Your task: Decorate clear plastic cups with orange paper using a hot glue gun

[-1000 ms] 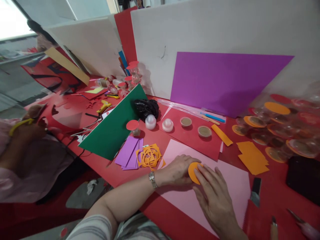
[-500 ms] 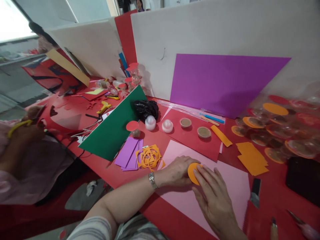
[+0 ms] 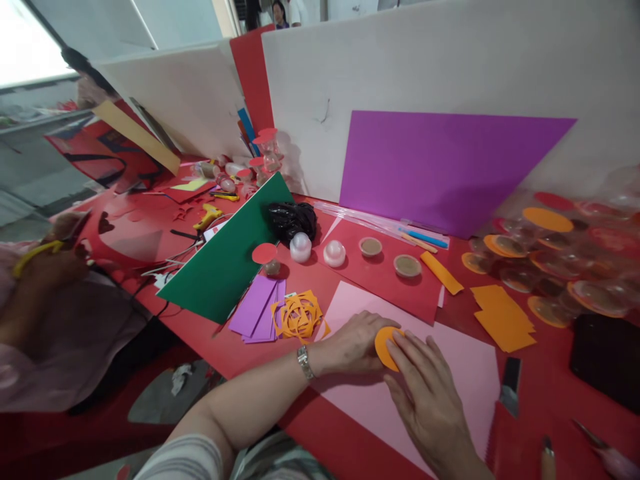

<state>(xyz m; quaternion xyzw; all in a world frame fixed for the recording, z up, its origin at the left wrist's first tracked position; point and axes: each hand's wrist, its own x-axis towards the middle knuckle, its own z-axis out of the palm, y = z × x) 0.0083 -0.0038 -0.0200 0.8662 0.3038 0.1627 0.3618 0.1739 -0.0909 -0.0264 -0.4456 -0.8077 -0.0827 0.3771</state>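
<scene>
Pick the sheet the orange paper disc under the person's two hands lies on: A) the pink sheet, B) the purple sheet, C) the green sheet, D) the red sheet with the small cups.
A: the orange disc, pressed by the left hand and right hand, lies on the pink sheet.

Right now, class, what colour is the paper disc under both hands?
Orange, seen in the head view: the paper disc.

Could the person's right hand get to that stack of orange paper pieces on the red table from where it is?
Probably yes. The right hand rests on the orange disc, and the orange paper pieces lie to its right, with only flat pink sheet and red table between.
</scene>
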